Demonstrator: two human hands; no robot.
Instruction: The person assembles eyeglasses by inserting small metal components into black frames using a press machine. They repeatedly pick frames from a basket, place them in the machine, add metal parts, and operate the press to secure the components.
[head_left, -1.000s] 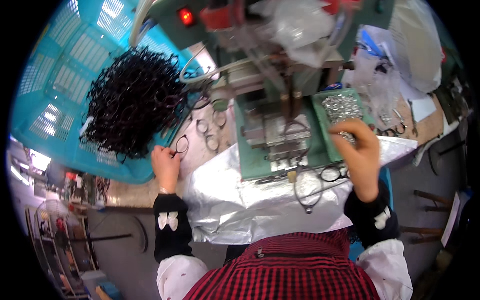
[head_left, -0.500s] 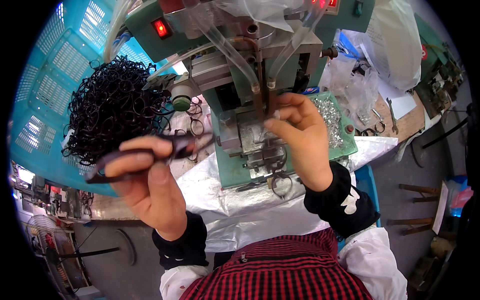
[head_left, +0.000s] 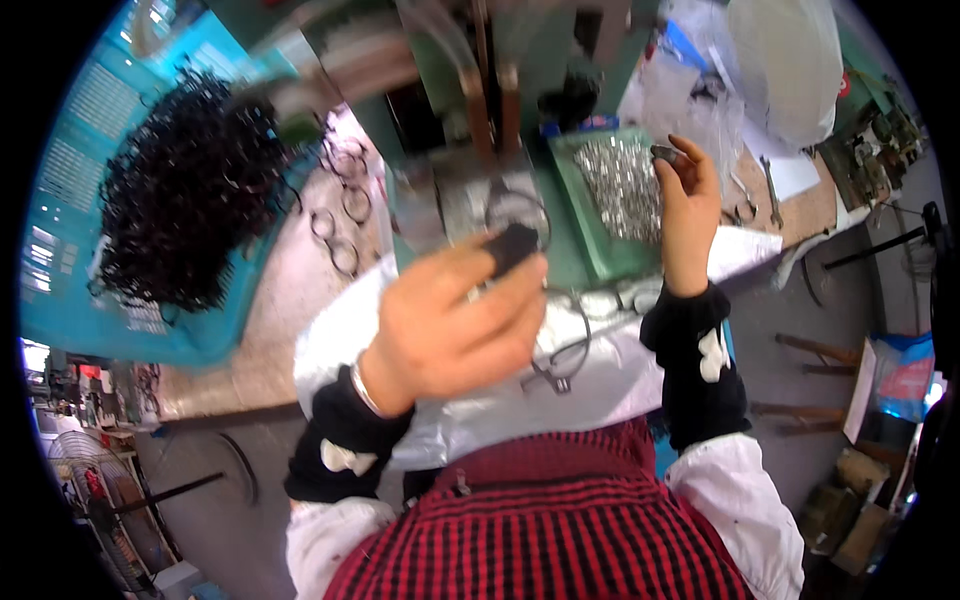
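Since half a second ago our left hand [head_left: 455,325] has risen toward the camera with the frame [head_left: 520,225], and our right hand [head_left: 685,200] has swung out over the green tray [head_left: 575,200] of small metal parts. To do this step well, we should keep the frame level and steady in front of the press [head_left: 490,110], and bring the part in squarely, not at a slant. Left hand: fingers curled, pinching the dark frame between thumb and fingertips. Right hand: nearly closed, thumb and forefinger nipping a small dark part [head_left: 665,153] above the tray. More frames lie on the desk [head_left: 290,290].
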